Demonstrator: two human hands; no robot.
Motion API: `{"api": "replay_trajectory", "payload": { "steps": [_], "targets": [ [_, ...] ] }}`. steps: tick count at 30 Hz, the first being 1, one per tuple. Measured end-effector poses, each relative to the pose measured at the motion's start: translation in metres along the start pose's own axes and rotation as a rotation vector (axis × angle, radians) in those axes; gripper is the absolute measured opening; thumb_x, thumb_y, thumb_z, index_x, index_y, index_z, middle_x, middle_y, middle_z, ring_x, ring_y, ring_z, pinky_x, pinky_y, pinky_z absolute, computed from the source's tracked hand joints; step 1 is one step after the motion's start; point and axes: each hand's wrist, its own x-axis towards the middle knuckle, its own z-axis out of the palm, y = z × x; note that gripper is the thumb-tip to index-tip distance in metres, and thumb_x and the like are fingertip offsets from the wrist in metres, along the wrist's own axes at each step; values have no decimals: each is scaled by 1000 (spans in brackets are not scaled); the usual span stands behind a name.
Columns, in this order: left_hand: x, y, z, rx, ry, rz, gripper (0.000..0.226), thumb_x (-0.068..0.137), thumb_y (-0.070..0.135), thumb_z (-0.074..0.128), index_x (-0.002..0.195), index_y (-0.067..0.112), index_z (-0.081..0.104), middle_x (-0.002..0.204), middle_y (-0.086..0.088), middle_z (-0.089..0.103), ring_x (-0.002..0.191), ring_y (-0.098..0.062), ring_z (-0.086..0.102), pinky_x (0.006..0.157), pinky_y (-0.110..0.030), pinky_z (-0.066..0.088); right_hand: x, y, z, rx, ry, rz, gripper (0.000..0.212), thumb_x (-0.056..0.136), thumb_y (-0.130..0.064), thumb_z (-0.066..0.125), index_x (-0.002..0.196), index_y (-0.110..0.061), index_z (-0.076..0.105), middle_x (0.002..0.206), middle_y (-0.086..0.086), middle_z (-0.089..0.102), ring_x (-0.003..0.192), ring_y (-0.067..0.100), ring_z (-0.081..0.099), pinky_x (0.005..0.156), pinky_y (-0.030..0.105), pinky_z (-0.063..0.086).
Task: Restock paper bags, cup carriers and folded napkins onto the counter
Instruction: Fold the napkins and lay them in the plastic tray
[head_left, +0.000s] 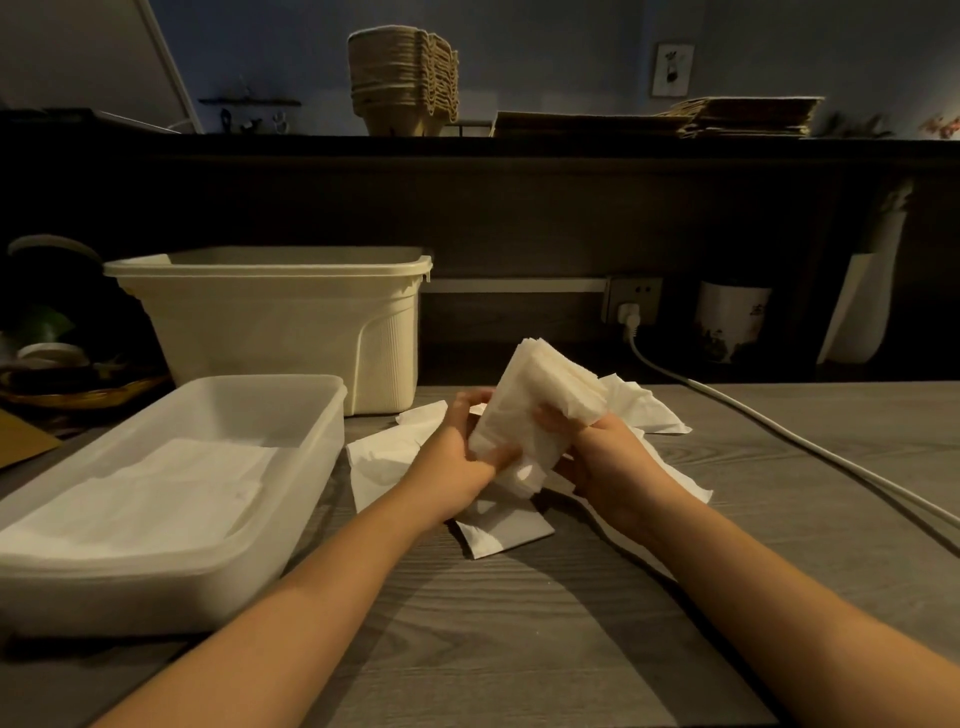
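White folded napkins (540, 405), a thick stack, sit lifted off the table (519, 623) between our hands. Our left hand (467, 441) grips the near edge and our right hand (608, 457) clasps the side, probably to square it. Loose napkins (384, 457) lie beneath, and the shallow tray (317, 457) sits just left.

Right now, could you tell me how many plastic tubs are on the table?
2: a tall cream tub at back left, a shallow tub in front of it, holding napkins.
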Motion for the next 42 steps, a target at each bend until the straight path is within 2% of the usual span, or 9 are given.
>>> {"api": "replay_trajectory", "payload": {
  "steps": [4,10,14,20,27,32,38,40,42],
  "targets": [
    [0,2,-9,145,21,67,46,91,19,57,130,31,36,109,14,50,89,1,51,70,-16,47,5,-6,-9,-1,69,-70,28,77,-22,63,103,-18,57,99,2,65,95,18,64,77,28,54],
    [3,0,-21,15,227,89,37,92,18,55,124,31,44,115,4,52,102,-11,53,73,-23,52,7,-8,-18,-409,82,-78,33,81,-14,67,111,-19,54,98,-5,65,91,13,65,71,23,54],
    [1,-5,-20,195,115,86,38,94,16,50,128,32,41,122,4,48,105,-14,51,80,-33,53,4,-9,-15,-818,32,-66,64,80,-16,70,132,-35,38,106,-14,46,96,9,54,69,24,55],
    [0,-10,-16,246,-63,-2,54,92,22,56,133,36,25,125,1,42,105,-15,53,85,-30,51,3,-10,-17,-870,-19,-82,74,79,-20,71,137,-43,31,115,-11,44,109,13,50,91,39,52],
    [-1,-5,-9,154,-38,26,60,95,26,50,142,36,14,139,4,32,120,-16,44,101,-36,43,5,-8,-16,-937,-27,-202,66,83,-23,68,137,-38,35,130,-13,40,111,-4,33,93,22,39],
    [0,1,-4,-7,-5,-13,67,96,8,41,144,38,4,125,2,36,92,-1,46,76,-14,41,2,-6,-7,-950,-101,-169,61,87,-20,63,138,-34,33,116,-14,37,108,5,43,90,25,45],
    [-1,1,-5,-17,-26,-73,70,95,4,33,143,44,2,135,-7,34,86,-10,48,71,-21,41,2,-5,-4,-993,-125,-178,55,87,-21,63,135,-33,39,113,-13,40,104,5,45,88,22,43],
    [0,-2,-6,-24,-19,-92,71,95,4,34,143,45,1,140,-12,33,99,-19,51,72,-23,42,2,-5,-5,-993,-95,-177,49,86,-22,63,131,-29,45,111,-14,42,102,3,44,86,19,40],
    [2,-5,-7,-21,-12,-100,71,95,5,36,143,44,2,130,-12,43,99,-24,53,68,-22,41,4,-7,-8,-1011,-47,-186,39,86,-24,63,124,-25,53,109,-12,47,100,4,46,82,17,39]
  ]
}}
